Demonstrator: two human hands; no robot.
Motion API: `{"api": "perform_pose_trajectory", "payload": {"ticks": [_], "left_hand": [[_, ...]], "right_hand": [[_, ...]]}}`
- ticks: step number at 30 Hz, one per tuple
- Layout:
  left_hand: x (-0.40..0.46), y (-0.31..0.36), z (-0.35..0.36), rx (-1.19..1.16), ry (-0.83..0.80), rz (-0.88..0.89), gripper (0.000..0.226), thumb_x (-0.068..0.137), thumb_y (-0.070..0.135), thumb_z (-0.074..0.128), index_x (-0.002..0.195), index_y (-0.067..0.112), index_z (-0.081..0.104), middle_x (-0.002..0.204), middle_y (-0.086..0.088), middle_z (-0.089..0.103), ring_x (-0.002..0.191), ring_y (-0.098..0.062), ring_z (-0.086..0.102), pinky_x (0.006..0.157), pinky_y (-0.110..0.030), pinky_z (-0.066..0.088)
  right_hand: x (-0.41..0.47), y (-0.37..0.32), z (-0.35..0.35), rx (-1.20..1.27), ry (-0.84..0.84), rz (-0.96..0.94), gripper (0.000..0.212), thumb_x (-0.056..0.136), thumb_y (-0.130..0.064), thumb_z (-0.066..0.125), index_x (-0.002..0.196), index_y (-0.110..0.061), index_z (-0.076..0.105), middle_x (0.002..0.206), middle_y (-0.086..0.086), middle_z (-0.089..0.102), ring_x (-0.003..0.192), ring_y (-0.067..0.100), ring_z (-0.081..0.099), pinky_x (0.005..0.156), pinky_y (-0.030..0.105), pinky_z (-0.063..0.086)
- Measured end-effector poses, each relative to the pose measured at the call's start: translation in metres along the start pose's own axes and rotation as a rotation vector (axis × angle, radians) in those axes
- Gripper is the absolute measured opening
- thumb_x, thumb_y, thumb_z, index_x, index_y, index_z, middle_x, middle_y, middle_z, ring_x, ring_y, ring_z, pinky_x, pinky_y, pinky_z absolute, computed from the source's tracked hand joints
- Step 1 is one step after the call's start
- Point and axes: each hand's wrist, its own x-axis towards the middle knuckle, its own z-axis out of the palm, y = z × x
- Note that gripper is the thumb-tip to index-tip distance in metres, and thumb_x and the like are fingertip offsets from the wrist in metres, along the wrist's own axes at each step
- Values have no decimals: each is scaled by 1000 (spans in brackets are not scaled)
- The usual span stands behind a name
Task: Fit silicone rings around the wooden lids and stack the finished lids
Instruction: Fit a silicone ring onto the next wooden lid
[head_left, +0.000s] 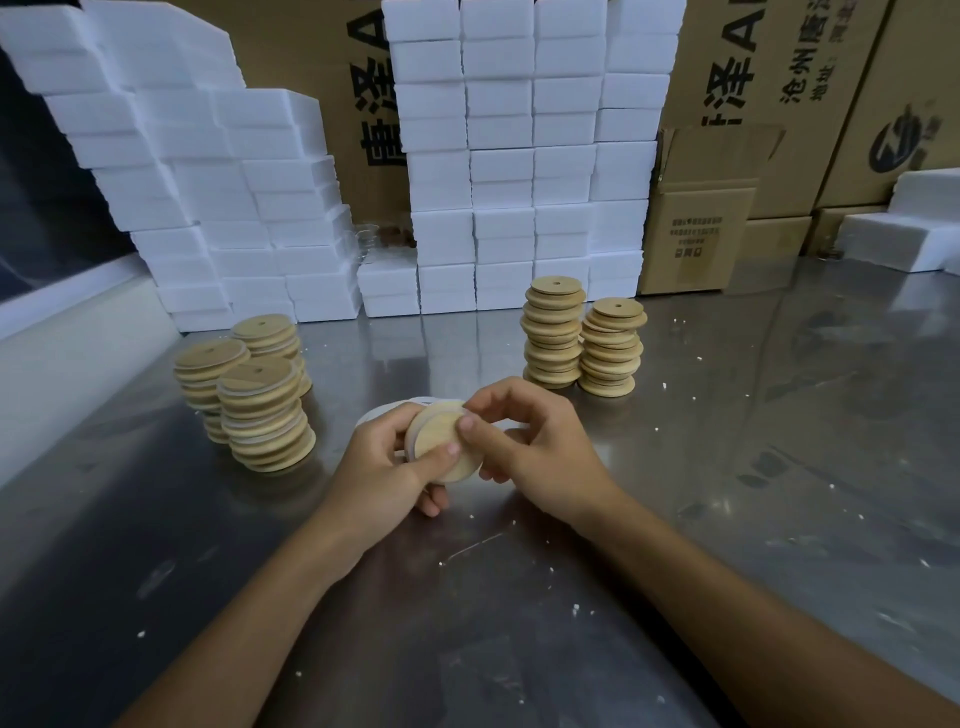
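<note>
Both hands hold one round wooden lid (439, 441) tilted on edge above the steel table (779, 467). My left hand (387, 470) grips it from the left, thumb across its face. My right hand (524, 441) pinches its upper right rim, where a whitish silicone ring (415, 447) shows along the lid's left edge. More pale rings (379, 413) lie on the table just behind the hands, partly hidden. Three stacks of lids with white rings (265, 415) stand at the left. Two stacks of bare wooden lids (556, 332) stand at the right rear.
White foam blocks (493, 156) are piled high along the back of the table, with cardboard boxes (696, 239) behind and to the right. More foam (904, 234) lies at the far right. Small white crumbs dot the table.
</note>
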Motion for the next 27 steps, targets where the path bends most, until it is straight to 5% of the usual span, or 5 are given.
{"api": "perform_pose_trajectory", "payload": {"ticks": [3, 6, 11, 17, 27], "left_hand": [[2, 1, -1, -125, 39, -57, 10, 91, 13, 63, 99, 15, 69, 74, -15, 68, 53, -30, 60, 47, -31, 52], [3, 2, -2, -209, 75, -98, 21, 93, 21, 58, 110, 9, 64, 80, -19, 69, 57, -32, 63, 51, -33, 52], [1, 4, 2, -248, 116, -81, 30, 86, 21, 66, 116, 23, 64, 96, -14, 73, 69, -28, 70, 51, -33, 55], [-1, 10, -1, -317, 40, -137, 59, 65, 30, 76, 122, 20, 62, 102, -17, 72, 72, -26, 70, 54, -33, 55], [0, 10, -10, -375, -66, -139, 62, 67, 35, 76, 124, 16, 61, 113, -16, 69, 90, -30, 69, 63, -35, 55]], "right_hand": [[-2, -1, 1, -100, -33, -48, 22, 91, -12, 70, 112, -18, 68, 92, 4, 70, 53, 20, 64, 52, 22, 48], [-2, -1, 1, -128, -73, -32, 41, 89, -14, 74, 128, -21, 63, 97, 7, 69, 58, 19, 66, 56, 19, 48], [-5, -2, 2, -200, -121, -5, 68, 74, -16, 87, 135, -24, 55, 105, -2, 63, 62, 8, 61, 64, 21, 54], [-4, -4, 3, -110, -60, 70, 61, 75, -20, 87, 129, -18, 60, 100, 6, 67, 63, 15, 62, 59, 23, 51], [-5, -11, 3, 73, -52, 189, 42, 86, -31, 74, 123, -14, 62, 97, 5, 66, 65, 14, 67, 57, 27, 50]]}}
